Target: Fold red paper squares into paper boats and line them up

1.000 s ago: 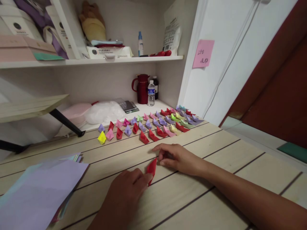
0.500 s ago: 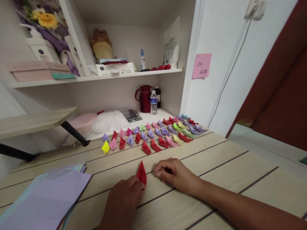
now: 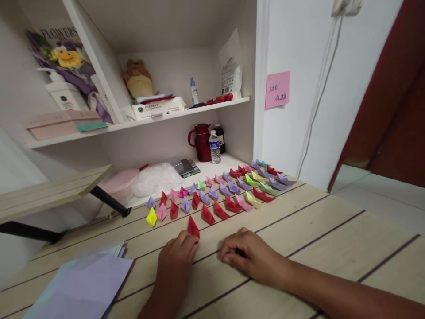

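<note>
A red folded paper boat (image 3: 193, 227) is pinched at its near end by my left hand (image 3: 177, 254), low over the wooden tabletop (image 3: 265, 239). Just beyond it stand rows of small paper boats in red, purple, pink, green and yellow, among them a red boat (image 3: 208, 215) and a bright yellow boat (image 3: 151, 217). My right hand (image 3: 247, 252) rests on the table to the right, its fingers curled together. Whether anything lies inside those curled fingers is hidden.
A stack of coloured paper (image 3: 86, 283), purple on top, lies at the left. Behind the boats are a plastic bag (image 3: 157, 178), a red jug (image 3: 202, 142) and a water bottle (image 3: 215, 147). A small raised wooden shelf (image 3: 56, 190) with black legs stands at the far left.
My left hand has carried the red boat forward, closer to the front row of boats. The right hand stays curled on the table. The camera view has tilted and shifted slightly.
</note>
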Tool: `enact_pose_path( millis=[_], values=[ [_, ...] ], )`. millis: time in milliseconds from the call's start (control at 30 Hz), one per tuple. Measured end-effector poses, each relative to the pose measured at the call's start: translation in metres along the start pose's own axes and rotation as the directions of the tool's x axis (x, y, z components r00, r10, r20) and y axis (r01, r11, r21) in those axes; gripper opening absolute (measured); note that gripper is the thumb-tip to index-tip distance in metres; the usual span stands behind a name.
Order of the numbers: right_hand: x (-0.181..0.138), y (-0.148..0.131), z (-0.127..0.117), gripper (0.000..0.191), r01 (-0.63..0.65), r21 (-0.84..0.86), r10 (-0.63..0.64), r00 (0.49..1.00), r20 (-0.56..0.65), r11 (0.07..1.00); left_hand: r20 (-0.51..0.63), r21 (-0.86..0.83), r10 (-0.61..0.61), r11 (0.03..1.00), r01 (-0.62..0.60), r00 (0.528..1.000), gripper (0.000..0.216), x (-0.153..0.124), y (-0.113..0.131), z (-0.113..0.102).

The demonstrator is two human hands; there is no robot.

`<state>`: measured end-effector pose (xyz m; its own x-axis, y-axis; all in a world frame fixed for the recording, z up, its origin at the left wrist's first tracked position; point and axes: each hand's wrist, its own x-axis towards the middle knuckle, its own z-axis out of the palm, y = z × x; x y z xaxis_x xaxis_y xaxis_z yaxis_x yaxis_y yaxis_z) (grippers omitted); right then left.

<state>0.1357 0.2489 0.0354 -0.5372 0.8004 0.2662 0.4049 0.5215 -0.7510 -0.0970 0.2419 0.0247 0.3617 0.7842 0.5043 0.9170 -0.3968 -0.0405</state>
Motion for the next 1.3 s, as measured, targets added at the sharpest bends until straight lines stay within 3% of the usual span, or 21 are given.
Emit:
enact_pose_path(
  millis=[467, 900, 1133, 1300],
  values=[
    [0.002, 0.002, 0.002, 0.01, 0.057, -0.028, -0.057, 0.998, 0.016, 0.998, -0.02, 0.007, 0.023, 1.0, -0.023, 1.0, 0.019, 0.023, -0.019, 0.021],
    [0.003, 0.005, 0.001, 0.011, 0.096, -0.028, -0.095, 0.995, 0.043, 0.995, -0.06, 0.008, 0.046, 0.999, -0.046, 0.997, 0.016, 0.026, -0.023, 0.026],
    [0.002, 0.003, 0.001, 0.012, 0.105, -0.038, -0.103, 0.993, 0.049, 0.994, -0.057, 0.009, -0.017, 1.0, 0.017, 0.998, 0.024, 0.029, -0.015, 0.017],
    [0.001, 0.002, -0.002, 0.012, 0.107, -0.028, -0.106, 0.993, 0.052, 0.994, -0.026, 0.013, -0.098, 0.995, 0.099, 0.995, 0.011, 0.025, -0.011, 0.01]
  ],
)
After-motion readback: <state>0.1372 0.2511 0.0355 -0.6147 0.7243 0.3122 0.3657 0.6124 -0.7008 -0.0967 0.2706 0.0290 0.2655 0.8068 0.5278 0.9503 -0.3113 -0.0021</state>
